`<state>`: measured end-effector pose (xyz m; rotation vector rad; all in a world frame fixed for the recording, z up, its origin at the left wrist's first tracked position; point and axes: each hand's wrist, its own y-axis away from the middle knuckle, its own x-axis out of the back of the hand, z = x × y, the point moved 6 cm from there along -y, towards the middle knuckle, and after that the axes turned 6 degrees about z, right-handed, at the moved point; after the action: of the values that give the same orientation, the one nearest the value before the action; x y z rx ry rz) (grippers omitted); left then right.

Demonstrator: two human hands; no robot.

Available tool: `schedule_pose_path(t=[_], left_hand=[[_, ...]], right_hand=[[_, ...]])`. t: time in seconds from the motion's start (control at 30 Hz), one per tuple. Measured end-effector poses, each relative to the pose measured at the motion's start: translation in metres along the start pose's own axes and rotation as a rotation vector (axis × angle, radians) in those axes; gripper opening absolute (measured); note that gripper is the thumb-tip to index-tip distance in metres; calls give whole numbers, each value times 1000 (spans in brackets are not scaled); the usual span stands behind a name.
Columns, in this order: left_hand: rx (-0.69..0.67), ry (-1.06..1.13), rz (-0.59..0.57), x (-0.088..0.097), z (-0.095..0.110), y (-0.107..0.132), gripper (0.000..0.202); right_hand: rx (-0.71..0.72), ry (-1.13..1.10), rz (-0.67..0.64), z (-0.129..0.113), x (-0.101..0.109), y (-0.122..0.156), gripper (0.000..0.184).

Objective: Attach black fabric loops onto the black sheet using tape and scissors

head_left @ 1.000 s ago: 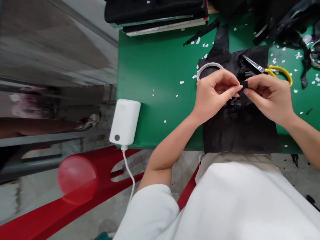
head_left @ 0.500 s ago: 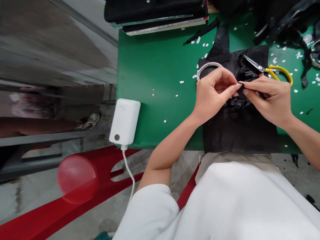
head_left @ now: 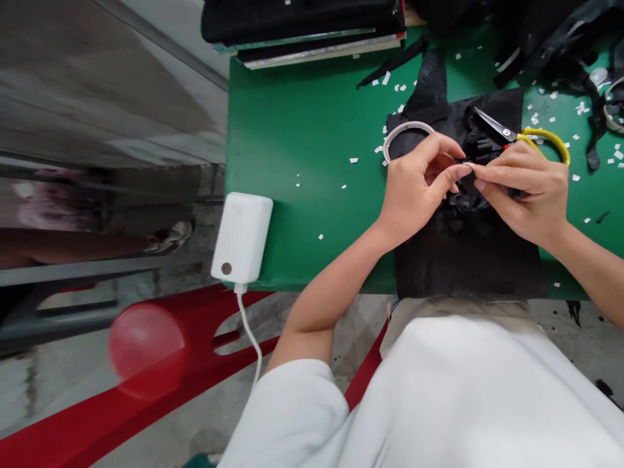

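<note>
Over a black sheet (head_left: pixel 468 263), my left hand (head_left: pixel 414 185) and my right hand (head_left: pixel 531 188) meet with thumbs and forefingers pinched. Something tiny and dark with a pale edge shows at their fingertips, too small to name. Small black scraps (head_left: pixel 463 201) lie heaped on the sheet under the fingers. A white ring-shaped tape roll (head_left: pixel 389 144) rests just behind my left hand, partly covered by it. Scissors with yellow handles (head_left: pixel 560 144) lie beyond my right hand, their blades parted slightly and pointing to the upper left.
Small white bits are scattered over the green table (head_left: pixel 283 130). A white power bank (head_left: pixel 244 237) with a cable sits at its left edge. Books (head_left: pixel 322 52) under black material lie at the back. Black strips and another tape ring (head_left: pixel 609 114) are at right. A red stool (head_left: pixel 195 351) stands lower left.
My right forefinger and thumb have shifted slightly, and the fingertips of both hands now press closer together. The tape roll, scissors and sheet stay where they were.
</note>
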<state>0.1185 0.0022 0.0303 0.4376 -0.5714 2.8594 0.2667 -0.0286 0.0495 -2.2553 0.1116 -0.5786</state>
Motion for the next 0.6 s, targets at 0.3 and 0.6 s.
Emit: schedule_pose_path(t=[0.3,0.6], left_hand=[[-33,-44,-120,-3,11,-1,41],[-117,-105,-159,-8,15,2,37]], right_hand=[[-123,39,-21,0,2,-2,11],[-115,161,-95,0,-1,-4,20]])
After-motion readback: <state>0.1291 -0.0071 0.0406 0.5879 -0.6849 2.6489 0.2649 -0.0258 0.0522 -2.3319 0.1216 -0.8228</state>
